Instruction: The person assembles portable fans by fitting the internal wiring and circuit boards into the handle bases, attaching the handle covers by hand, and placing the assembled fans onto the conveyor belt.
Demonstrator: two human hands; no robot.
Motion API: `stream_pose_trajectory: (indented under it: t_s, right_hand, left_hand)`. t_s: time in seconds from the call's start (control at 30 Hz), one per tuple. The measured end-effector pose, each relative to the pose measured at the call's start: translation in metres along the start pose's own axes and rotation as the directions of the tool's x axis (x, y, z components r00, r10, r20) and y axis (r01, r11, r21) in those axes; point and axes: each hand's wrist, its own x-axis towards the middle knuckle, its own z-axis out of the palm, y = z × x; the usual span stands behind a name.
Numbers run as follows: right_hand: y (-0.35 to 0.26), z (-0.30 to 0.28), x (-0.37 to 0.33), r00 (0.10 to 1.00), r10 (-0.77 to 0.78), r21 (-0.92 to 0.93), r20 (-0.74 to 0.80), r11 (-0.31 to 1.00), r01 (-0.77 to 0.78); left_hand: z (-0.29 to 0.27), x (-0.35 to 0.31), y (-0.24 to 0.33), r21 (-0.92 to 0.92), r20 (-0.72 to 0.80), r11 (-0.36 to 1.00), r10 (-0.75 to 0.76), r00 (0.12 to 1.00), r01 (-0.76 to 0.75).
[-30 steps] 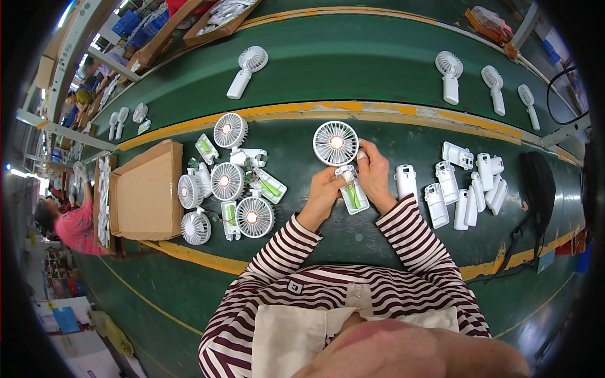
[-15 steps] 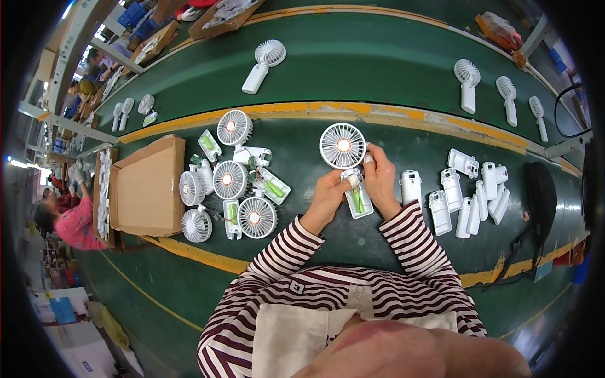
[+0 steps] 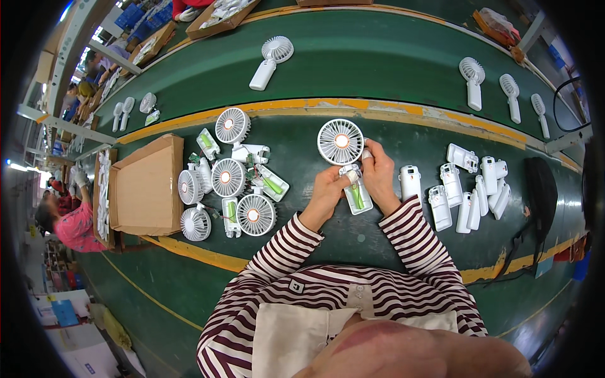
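Observation:
Between my hands, in front of me, is a white handheld fan (image 3: 341, 142) with a round grille and an orange-ringed centre. Its handle is uncovered and shows a green battery (image 3: 358, 194). My left hand (image 3: 324, 196) is closed on the handle near its neck, thumb pressed on top. My right hand (image 3: 379, 176) grips the fan from the right, fingers at the joint below the grille; some fingertips are hidden behind it. To the left lie several uncovered fans (image 3: 229, 177) with wires and batteries showing. On the right lie several white handle covers (image 3: 440, 206).
An open cardboard box (image 3: 146, 187) stands at the left. Beyond the yellow-edged ledge, a green conveyor belt (image 3: 378, 63) carries assembled fans (image 3: 271, 62). A black object with a strap (image 3: 540, 195) lies at the right. A person in pink (image 3: 79, 220) is at the far left.
The fans on the belt have shifted slightly to the right in view. Both my hands keep their grip on the fan with almost no movement.

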Motion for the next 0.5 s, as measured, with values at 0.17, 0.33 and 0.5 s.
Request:
stream_pose_trajectory:
  t_s: [0.17,0.33,0.5]
  right_hand:
    - [0.0015,-0.0006,0.0002,1.000,-0.020,-0.020,-0.006,1.000,0.020]
    - [0.0014,-0.0009,0.0001,1.000,-0.027,-0.030,-0.003,0.999,0.027]
    - [-0.0008,-0.0020,0.0008,1.000,-0.025,-0.045,0.013,0.999,0.025]
  left_hand:
    - [-0.0008,0.0002,-0.0002,0.014,0.014,1.000,0.023,1.000,-0.023]
    - [-0.0015,0.0023,-0.0026,-0.005,0.016,1.000,0.027,1.000,-0.027]
    - [-0.0001,0.0017,-0.0027,-0.030,0.011,0.999,0.032,0.999,-0.032]
